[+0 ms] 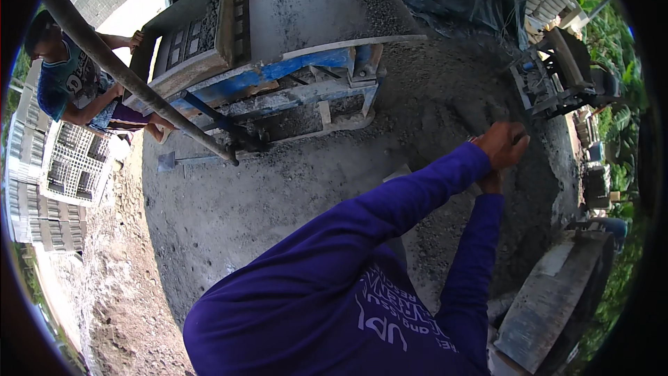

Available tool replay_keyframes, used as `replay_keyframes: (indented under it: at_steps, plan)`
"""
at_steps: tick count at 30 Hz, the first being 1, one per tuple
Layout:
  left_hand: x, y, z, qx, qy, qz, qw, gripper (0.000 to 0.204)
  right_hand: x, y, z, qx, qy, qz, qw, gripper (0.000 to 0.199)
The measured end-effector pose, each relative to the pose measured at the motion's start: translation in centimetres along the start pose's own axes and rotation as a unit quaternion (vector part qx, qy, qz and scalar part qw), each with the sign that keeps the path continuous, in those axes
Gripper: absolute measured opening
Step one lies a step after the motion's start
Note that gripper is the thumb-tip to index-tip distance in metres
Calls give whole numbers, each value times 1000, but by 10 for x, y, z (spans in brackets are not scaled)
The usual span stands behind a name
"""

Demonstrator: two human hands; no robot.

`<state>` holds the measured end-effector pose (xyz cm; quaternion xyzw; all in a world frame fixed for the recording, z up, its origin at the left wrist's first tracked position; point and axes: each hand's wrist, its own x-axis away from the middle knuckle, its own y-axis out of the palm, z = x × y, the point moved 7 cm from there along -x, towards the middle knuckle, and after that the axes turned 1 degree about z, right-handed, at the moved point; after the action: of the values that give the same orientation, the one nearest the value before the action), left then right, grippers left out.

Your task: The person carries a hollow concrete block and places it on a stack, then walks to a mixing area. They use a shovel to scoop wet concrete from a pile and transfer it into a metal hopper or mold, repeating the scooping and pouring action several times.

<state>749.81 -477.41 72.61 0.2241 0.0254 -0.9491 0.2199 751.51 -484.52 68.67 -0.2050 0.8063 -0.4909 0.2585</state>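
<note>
Both my arms, in long purple sleeves, reach out to the right over dark, wet-looking mix (pixel 473 97) spread on the ground. My left hand (pixel 504 145) is closed in a fist, and what it grips, if anything, is hidden. Just below it, my right hand (pixel 491 182) is largely covered by the left forearm and wrist, so its fingers do not show. The two hands are close together. A small pale edge (pixel 398 173) sticks out beside my left sleeve, too little of it to name.
A blue-framed metal machine (pixel 306 69) with a grey-dusted top stands ahead. At left, a person (pixel 76 83) holds its box-like mould (pixel 188 49); a long metal pole (pixel 132 69) crosses in front. A wheeled metal frame (pixel 557 73) is far right, a metal trough (pixel 553 299) lower right.
</note>
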Motion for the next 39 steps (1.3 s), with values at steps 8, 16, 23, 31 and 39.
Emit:
replay_keyframes:
  at_steps: [8,16,23,31,39]
  plan:
    - [6,-10,6,-13,-7,-11,1000,25,3,5,-4,0,-4,-2,1000,53]
    - [4,-34,7,-45,-8,22,999,24,-4,16,-15,-10,-21,-2,1000,52]
    - [0,-41,8,-48,-4,46,998,24,-18,19,-18,-18,-29,1,999,51]
    - [-8,-23,2,-44,23,48,998,24,-23,13,-10,-18,-23,5,1000,51]
    - [-10,-3,2,-35,23,13,999,25,-15,4,2,-12,-9,5,1000,50]
